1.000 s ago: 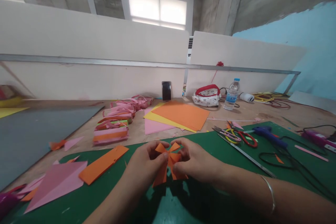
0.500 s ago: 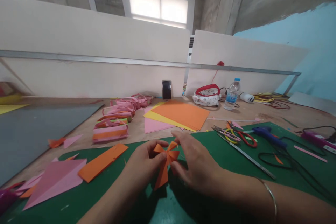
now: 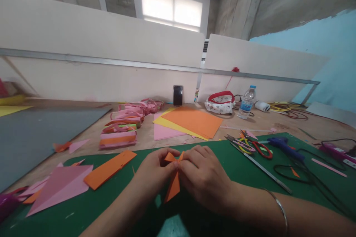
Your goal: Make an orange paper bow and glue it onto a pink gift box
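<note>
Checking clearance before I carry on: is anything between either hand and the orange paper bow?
Nothing visible stands in the way. The left hand pinches the orange paper bow directly; the right hand covers its right side, its fingertips hidden, so I cannot tell what they touch.

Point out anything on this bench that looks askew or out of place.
Nothing looks spilled or broken. The paper sheets lie fanned rather than squared up, and a stray orange scrap sits loose on the green mat.
</note>
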Motion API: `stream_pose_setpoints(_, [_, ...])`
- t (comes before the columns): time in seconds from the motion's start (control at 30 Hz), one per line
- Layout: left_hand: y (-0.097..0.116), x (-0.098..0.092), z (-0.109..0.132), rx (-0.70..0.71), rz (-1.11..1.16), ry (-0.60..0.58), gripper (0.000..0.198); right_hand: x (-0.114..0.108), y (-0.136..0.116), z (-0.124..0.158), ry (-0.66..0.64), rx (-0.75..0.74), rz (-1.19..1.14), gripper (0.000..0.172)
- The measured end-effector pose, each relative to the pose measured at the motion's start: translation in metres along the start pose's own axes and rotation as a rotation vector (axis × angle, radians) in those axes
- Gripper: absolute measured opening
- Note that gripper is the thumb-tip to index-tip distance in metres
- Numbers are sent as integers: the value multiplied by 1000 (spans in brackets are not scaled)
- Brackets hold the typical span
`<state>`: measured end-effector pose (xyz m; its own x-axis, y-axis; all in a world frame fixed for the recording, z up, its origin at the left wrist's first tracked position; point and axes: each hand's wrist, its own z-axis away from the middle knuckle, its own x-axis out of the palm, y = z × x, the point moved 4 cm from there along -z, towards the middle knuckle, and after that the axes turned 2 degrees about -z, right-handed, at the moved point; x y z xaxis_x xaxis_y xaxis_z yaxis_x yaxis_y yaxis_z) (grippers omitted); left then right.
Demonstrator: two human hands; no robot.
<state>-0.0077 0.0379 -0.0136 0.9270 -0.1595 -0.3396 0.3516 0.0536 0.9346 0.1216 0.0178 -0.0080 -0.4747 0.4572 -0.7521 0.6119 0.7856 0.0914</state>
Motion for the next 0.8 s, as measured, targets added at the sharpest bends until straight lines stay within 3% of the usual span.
stream_pose_setpoints(0.4, [9,4,6,193,-247,47,16,-9,2,-6,9,-42,-128,16])
stream_pose_setpoints(0.63, [10,4,9,189,-304,73,21,-14,19,-8,-65,92,-334,12])
stream_pose_setpoints(0.8, [12,5,10,229,-321,114,29,-18,11,-13,-65,-112,-130,19])
